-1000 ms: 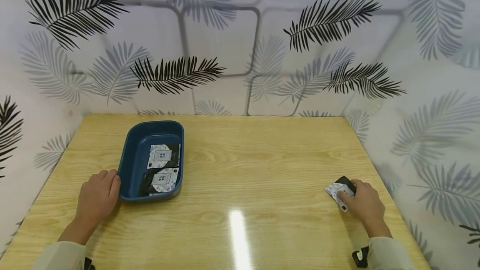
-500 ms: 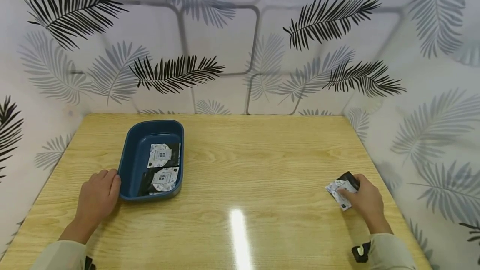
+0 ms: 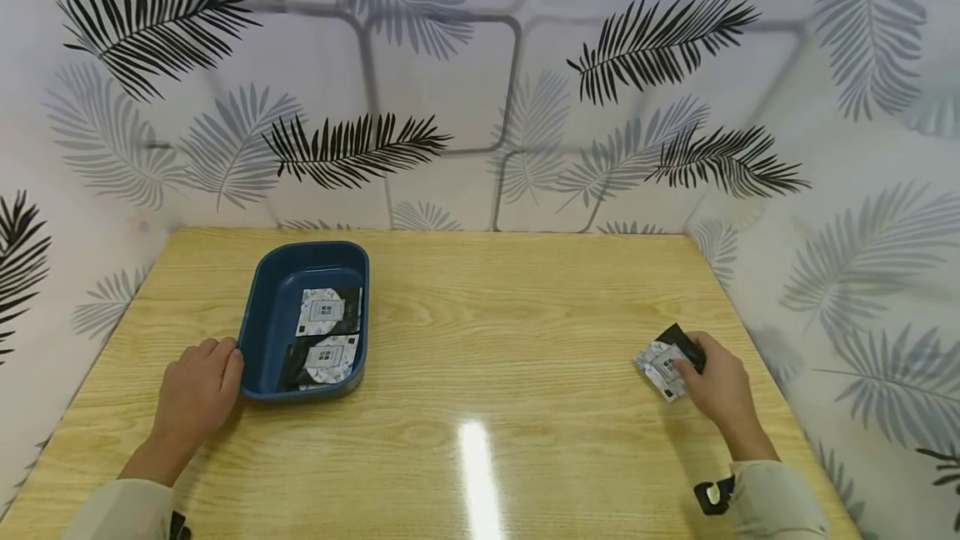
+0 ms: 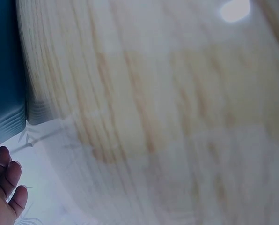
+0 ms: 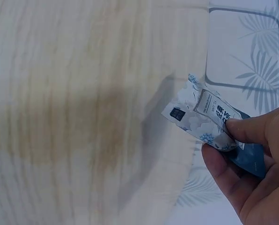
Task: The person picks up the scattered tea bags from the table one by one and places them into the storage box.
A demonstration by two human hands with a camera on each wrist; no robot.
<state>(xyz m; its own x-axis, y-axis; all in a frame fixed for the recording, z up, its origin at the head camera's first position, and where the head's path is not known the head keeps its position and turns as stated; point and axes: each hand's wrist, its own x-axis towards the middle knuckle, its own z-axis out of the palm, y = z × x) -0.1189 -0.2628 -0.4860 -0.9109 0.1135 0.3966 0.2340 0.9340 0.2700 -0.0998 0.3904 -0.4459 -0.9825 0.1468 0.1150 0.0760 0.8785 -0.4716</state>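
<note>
My right hand [image 3: 722, 382] pinches a tea sachet [image 5: 207, 117] between thumb and fingers, on the right of the table. The sachet is white with blue flowers and has a dark end; in the right wrist view it stands raised, with a shadow on the wood beside it. At the left, a blue bin [image 3: 258, 332] holds two similar sachets, an upper one [image 3: 322, 312] and a lower one [image 3: 328, 359]. My left hand [image 3: 197, 390] is at the bin's left side, its fingertips right at the rim. Loosely bent fingers [image 4: 11, 176] show below the bin wall in the left wrist view.
A light wood table [image 3: 510, 315] stretches between the bin and my right hand. Leaf-patterned cloth [image 3: 465, 82] stands behind the table and along its sides. A bright light reflection crosses the front middle of the tabletop.
My right hand has lifted the pinched sachet and moved it slightly left and farther from me. The left hand and the bin stay in place.
</note>
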